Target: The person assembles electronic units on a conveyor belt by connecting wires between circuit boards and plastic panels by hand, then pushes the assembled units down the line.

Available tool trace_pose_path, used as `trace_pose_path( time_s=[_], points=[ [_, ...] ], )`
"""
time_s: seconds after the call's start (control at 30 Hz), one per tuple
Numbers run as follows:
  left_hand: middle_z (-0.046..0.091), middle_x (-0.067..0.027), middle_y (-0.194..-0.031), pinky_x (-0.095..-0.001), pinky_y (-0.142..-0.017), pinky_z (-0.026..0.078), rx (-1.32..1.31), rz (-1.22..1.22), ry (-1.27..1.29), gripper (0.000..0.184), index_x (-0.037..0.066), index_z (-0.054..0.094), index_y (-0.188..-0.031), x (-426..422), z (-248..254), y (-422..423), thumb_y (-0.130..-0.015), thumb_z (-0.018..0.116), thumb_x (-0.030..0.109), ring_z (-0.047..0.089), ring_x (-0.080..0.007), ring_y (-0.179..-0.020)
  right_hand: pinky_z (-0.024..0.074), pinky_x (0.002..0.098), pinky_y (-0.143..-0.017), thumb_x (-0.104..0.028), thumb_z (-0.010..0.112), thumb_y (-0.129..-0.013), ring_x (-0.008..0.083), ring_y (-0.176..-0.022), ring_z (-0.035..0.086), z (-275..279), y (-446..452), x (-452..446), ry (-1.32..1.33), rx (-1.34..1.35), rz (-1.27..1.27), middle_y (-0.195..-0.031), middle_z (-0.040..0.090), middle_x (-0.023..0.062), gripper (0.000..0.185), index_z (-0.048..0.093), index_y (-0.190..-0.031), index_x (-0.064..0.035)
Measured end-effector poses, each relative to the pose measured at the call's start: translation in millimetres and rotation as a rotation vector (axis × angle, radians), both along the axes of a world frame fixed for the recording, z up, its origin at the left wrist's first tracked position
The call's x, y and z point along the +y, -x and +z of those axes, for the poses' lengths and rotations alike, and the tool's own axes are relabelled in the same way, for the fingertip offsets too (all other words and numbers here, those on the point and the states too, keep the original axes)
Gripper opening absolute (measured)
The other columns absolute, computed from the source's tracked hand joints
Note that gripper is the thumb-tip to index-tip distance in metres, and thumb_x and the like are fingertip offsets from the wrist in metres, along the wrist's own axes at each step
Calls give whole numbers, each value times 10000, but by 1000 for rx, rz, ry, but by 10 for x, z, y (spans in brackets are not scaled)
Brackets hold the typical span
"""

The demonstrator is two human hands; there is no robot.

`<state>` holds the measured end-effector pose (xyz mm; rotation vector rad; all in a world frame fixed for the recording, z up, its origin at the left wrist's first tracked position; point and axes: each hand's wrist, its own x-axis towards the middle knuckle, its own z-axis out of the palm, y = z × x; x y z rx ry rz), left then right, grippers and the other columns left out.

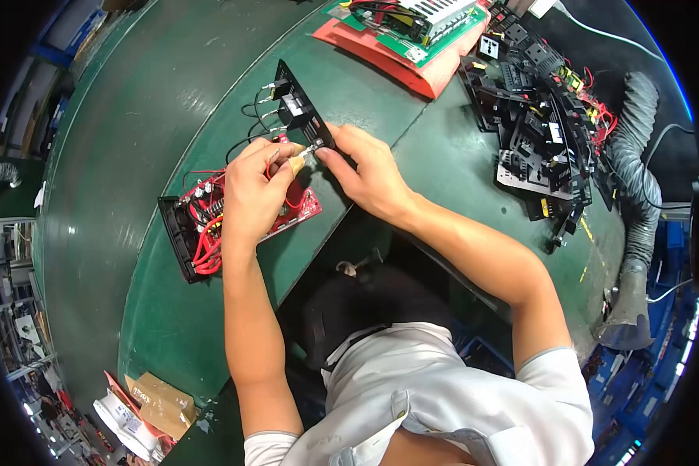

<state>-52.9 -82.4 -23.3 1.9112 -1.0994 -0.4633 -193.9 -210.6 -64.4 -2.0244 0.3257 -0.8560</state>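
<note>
My right hand (371, 172) is closed on the lower end of a black panel (309, 107), which stands tilted on its edge above the table. Sockets and black wires show on the panel's left face. Close to that lower end, my left hand (255, 185) pinches a wire connector with a yellowish sleeve (297, 164), its metal tip against or very near the panel. Beneath my left hand lies a red circuit board (307, 206) with red wires and a black fan end plate (180, 239). My left hand and forearm cover part of the board.
At the back, a green board with a metal housing (435, 15) rests on an orange-red pad (419, 74). A pile of black panels (536, 132) lies to the right, beside a grey flexible duct (637, 171). A cardboard box (161, 404) sits at the lower left.
</note>
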Motion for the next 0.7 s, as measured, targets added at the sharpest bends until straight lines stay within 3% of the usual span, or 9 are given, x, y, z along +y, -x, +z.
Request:
trace_pose_path(
  time_s=[0.3,0.57,0.7],
  points=[
    [516,-7,-775,-267,-598,394,-12,-13,51,192,-26,736,-1055,11,-56,-21,-880,676,24,470,-73,-646,480,407,-708,-76,667,-933,327,-790,598,-32,-30,4,18,0,-23,-837,587,145,375,615,-1302,-31],
    [598,-20,-864,-259,-651,433,-18,-18,78,267,-1,718,-1118,7,29,20,-855,676,-16,504,-85,-680,485,424,-726,-86,666,-932,364,-810,617,-56,-46,-3,1,4,-35,-869,614,169,335,635,-1260,-26],
    [599,-59,-1009,-256,-724,457,61,-82,169,189,-54,653,-998,24,-59,-54,-831,570,-87,549,-113,-746,484,418,-735,-121,661,-944,354,-816,621,-11,-43,-10,-127,157,-41,-870,626,173,312,653,-1242,-29]
  ],
)
